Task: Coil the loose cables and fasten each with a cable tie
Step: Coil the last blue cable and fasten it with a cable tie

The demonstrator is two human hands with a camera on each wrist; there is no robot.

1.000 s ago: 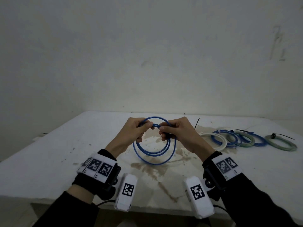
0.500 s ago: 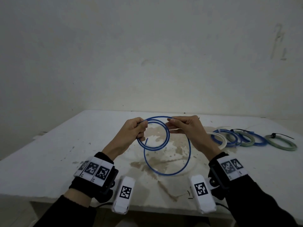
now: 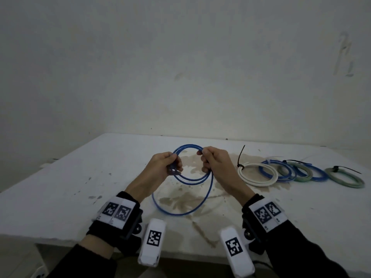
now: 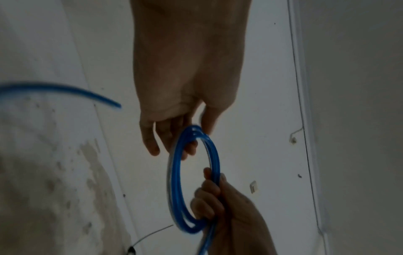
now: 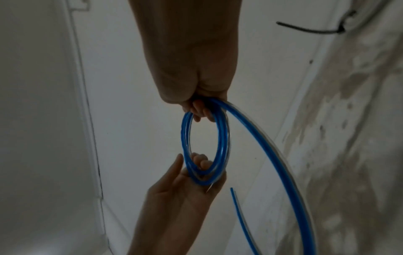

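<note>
- Hanging lowest, just above the stained middle of the desk [image 3: 60, 177]: one wide loop of the blue cable [image 3: 181, 212].
- Gripping the small coils on their left: left hand [image 3: 163, 169], fingers curled round them.
- Gripping the right side: right hand [image 3: 215, 163], fist closed on the strands.
- Lying toward the far right edge: tied coils [image 3: 259, 174], white, blue, green.

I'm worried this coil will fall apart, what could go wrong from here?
The blue cable is springy: one big loop hangs below the tight turns, so it may spring open if the left hand or right hand loosens. No loose tie is visible near the hands, so reaching for one means a one-handed hold.
</note>
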